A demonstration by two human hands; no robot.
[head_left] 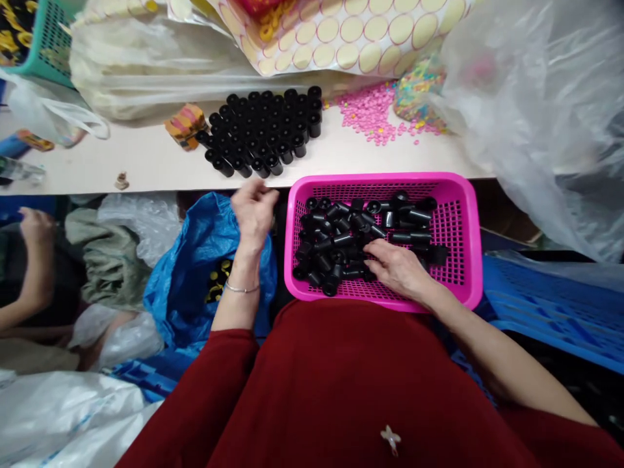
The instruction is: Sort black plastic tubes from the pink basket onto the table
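Observation:
A pink plastic basket (463,221) rests on my lap and holds several loose black cylindrical caps (341,240). My right hand (397,266) lies inside the basket, fingers curled down onto the black caps. My left hand (253,211) hovers at the table's front edge, left of the basket, fingers bent together; what they hold is hidden. Just beyond it, upright black caps (266,130) stand packed in a cluster on the pale table (146,162).
Pink beads (370,114) lie scattered at the back right beside clear plastic bags (536,97). A blue bag (195,273) with yellow pieces sits below my left hand. Another person's hand (34,227) shows at far left. A teal basket (43,39) stands back left.

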